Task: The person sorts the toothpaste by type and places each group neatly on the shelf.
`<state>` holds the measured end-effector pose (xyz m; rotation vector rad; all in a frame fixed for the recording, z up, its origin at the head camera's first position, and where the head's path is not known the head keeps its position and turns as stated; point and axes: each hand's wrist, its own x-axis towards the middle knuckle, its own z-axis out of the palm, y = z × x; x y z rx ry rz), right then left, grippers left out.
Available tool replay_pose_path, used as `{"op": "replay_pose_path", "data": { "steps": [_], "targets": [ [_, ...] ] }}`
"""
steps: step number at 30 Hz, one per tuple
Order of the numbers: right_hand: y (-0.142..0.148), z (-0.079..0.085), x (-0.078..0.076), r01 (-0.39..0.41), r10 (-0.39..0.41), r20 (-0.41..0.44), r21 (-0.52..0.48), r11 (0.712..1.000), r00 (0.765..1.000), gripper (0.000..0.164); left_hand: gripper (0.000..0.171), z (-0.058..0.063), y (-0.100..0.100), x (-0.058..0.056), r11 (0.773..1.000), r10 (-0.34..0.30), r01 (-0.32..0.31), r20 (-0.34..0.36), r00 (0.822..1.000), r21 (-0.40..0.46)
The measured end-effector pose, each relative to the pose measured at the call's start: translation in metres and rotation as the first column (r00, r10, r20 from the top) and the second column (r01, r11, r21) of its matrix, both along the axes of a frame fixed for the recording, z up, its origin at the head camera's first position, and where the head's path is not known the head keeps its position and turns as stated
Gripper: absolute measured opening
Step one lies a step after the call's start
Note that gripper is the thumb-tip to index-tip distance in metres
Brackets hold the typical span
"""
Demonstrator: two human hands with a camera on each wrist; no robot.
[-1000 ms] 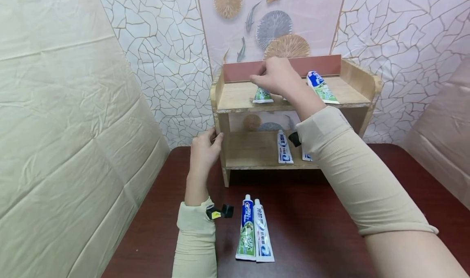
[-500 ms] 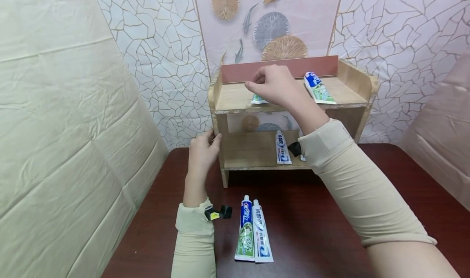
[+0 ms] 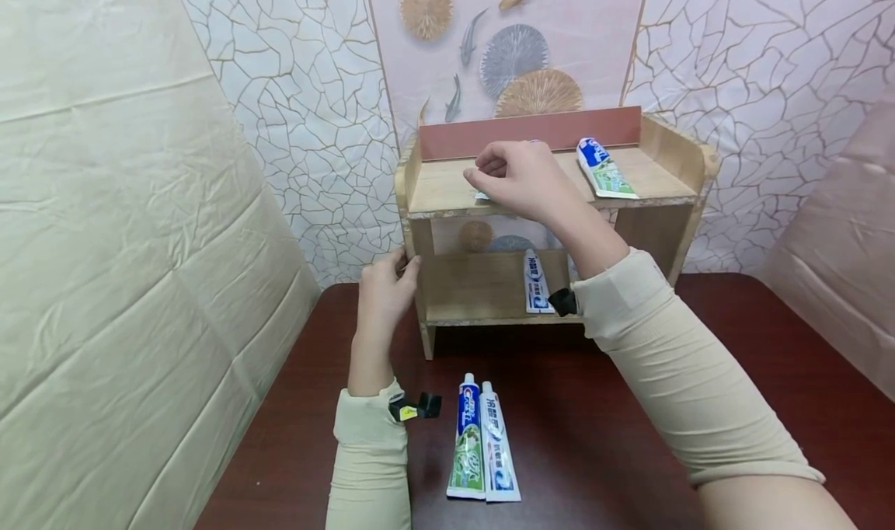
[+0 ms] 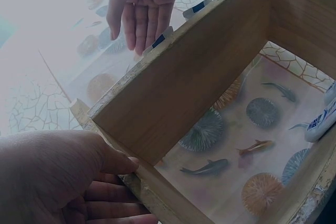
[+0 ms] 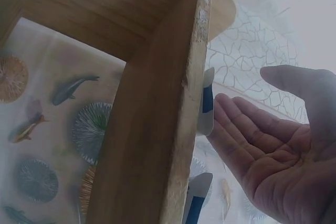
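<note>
My right hand (image 3: 520, 179) is over the front of the upper shelf, fingers loosely bent, holding nothing. It hides most of a green toothpaste tube (image 3: 481, 196). In the right wrist view its fingertips are right at a tube's flat end (image 5: 208, 103). My left hand (image 3: 384, 287) grips the left side panel of the wooden shelf (image 3: 421, 285); its thumb (image 4: 123, 162) lies at the front edge, its fingers along the outer side. A blue-green toothpaste tube (image 3: 607, 171) lies farther right on top. On the lower level rests a white-and-blue toothpaste tube (image 3: 536, 283).
On the dark red table (image 3: 601, 437) lie a blue-green Crest toothpaste tube (image 3: 468, 441) and a white toothpaste tube (image 3: 498, 444), side by side with caps toward the shelf. Another white tube (image 3: 572, 270) on the lower level is partly hidden by my right wrist. Patterned cloth hangs behind.
My right hand has come down and slightly toward me at the upper shelf's front, covering more of the green tube there. The left hand stays on the side panel.
</note>
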<state>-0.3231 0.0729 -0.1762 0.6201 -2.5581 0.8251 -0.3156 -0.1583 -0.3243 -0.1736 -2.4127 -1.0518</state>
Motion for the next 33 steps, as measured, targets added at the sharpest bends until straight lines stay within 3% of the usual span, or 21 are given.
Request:
{"op": "replay_pose_path", "data": {
  "steps": [9,15,19,26,33],
  "targets": [
    [0.004,-0.015,0.014,-0.041,0.039,-0.067,-0.036,0.999,0.997,0.036,0.045,0.001,0.000,0.000,1.000,-0.014,0.014,-0.006,1.000,0.011],
    [0.005,-0.031,0.025,-0.107,0.095,-0.177,-0.059,0.993,0.980,0.030,0.045,0.000,0.000,-0.001,1.000,-0.009,0.009,0.007,1.000,0.013],
    [0.006,-0.044,0.035,-0.142,0.128,-0.183,-0.069,0.987,0.975,0.026,0.046,0.000,-0.001,-0.001,1.000,-0.007,0.007,0.008,1.000,0.013],
    [0.006,-0.088,0.045,-0.204,0.191,-0.207,-0.043,0.978,0.960,0.022,0.046,0.000,-0.001,-0.001,1.000,-0.013,0.013,0.005,1.000,0.015],
    [0.009,-0.139,0.055,-0.209,0.203,-0.064,-0.104,0.972,0.977,0.023,0.046,0.000,-0.001,-0.001,1.000,-0.015,0.015,0.008,1.000,0.017]
  ]
}}
